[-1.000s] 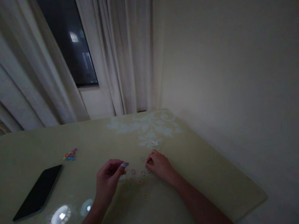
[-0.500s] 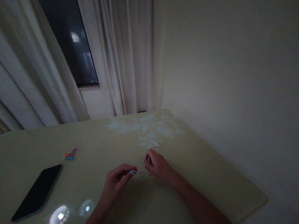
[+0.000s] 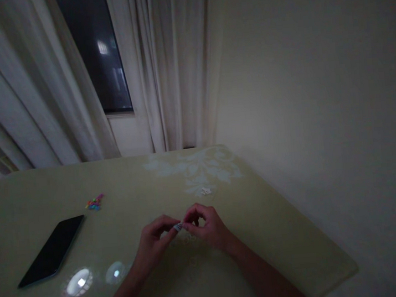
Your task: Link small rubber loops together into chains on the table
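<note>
Above the front middle of the table, my left hand [image 3: 157,237] pinches a small whitish piece [image 3: 177,226] between thumb and index finger. My right hand [image 3: 206,225] meets it from the right, its thumb and index fingertips pressed together at that piece. Whatever is between the right fingertips is too small to make out. A few small white pieces [image 3: 206,191] lie beyond the right hand. Faint small pieces or pattern marks [image 3: 190,237] show just below the hands, partly covered by them.
A dark flat tablet-like device [image 3: 51,250] lies at the left of the table [image 3: 125,186]. Behind it is a small pile of colourful pieces [image 3: 94,203]. Curtains [image 3: 185,76] and a wall [image 3: 310,89] border the table's far and right sides.
My right hand has moved left and slightly down, so its fingertips now meet those of my left hand. My left hand has hardly moved. The view has shifted slightly.
</note>
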Demonstrator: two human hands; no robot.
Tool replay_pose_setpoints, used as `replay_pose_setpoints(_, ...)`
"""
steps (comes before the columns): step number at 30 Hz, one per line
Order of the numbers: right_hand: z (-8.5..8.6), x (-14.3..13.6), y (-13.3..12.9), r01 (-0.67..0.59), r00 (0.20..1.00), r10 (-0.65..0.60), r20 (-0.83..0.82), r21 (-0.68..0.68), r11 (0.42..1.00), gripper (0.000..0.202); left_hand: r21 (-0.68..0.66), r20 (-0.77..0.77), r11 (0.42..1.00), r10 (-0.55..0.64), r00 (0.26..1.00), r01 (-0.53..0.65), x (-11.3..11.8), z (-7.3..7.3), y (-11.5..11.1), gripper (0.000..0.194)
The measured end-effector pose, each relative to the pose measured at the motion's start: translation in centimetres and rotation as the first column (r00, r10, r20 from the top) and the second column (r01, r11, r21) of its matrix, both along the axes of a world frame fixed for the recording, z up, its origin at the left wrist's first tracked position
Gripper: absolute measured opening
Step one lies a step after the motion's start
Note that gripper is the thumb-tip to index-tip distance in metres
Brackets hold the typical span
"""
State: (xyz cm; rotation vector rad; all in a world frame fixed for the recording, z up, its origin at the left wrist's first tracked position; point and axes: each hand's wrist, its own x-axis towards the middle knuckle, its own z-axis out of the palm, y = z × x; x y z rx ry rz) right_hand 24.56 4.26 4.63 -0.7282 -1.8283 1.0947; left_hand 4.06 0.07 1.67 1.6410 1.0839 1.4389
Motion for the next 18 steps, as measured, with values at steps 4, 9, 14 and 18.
replay_pose_setpoints(4, -0.6, 0.6, 1.0, 0.040, 0.994, -0.036, 0.099, -0.033, 0.999, 0.011, 0.023, 0.059, 0.999, 0.033, 0.998, -0.035, 0.2, 0.3, -0.2, 0.011)
replay_pose_setpoints(9, -1.5, 1.4, 2.0, 0.035, 0.855, -0.072, 0.513, 0.082, 0.996, 0.007, 0.050, 0.080, 0.998, 0.043, 0.996, -0.047, 0.3, 0.6, -0.3, 0.011)
replay_pose_setpoints(14, -1.6, 1.3, 1.6, 0.007, 0.731, -0.074, 0.678, 0.101, 0.995, 0.008, 0.017, 0.057, 0.997, 0.074, 0.996, -0.075, 0.4, 0.9, -0.4, 0.017)
replay_pose_setpoints(18, -1.7, 1.3, 1.5, 0.015, 0.719, -0.082, 0.690, 0.102, 0.995, 0.008, 0.007, 0.044, 0.996, 0.085, 0.995, -0.085, 0.5, 1.0, -0.4, 0.019)
